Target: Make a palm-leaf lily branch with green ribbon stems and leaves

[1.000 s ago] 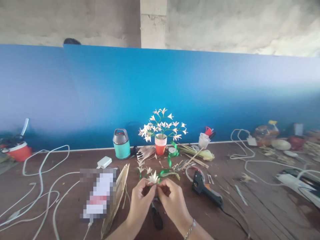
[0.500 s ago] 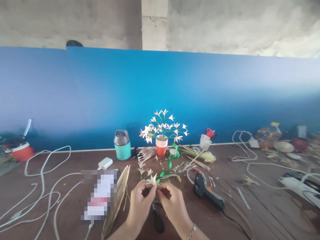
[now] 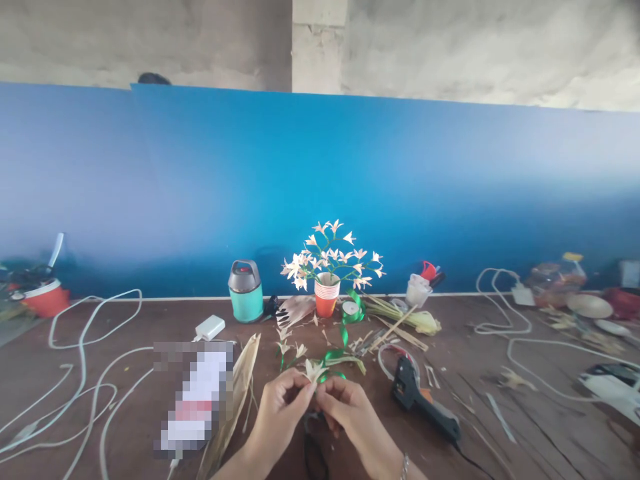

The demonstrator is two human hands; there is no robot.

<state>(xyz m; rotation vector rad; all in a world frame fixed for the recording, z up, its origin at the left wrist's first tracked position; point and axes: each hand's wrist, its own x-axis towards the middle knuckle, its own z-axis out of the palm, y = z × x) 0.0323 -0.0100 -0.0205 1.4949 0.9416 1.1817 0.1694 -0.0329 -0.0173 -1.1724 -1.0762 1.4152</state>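
Note:
Between the thumb and fingers of my left hand [image 3: 284, 408] is a pale husk flower [image 3: 314, 371], its petals spread upward. My right hand [image 3: 349, 408] pinches close beside it, where a green ribbon [image 3: 345, 333] runs from its spool to my fingertips; the exact grip is partly hidden. Beyond my hands lie several small loose husk flowers [image 3: 284, 348] with green stems. A red paper cup [image 3: 327, 305] stands farther back, holding green stems with many pale flowers [image 3: 333, 255]. Below my hands lie dark-handled scissors [image 3: 315, 450], partly covered.
A black glue gun [image 3: 423, 403] lies at right, its cord trailing forward. At left are a blurred-out phone [image 3: 193, 400], a long dry husk [image 3: 233, 407], a white charger [image 3: 210, 327] and loose cables. A teal container [image 3: 246, 297] stands before the blue partition [image 3: 300, 167].
The view has shifted slightly left. My hands stay together at the flower, and my right fingers have turned and dropped a little beside it.

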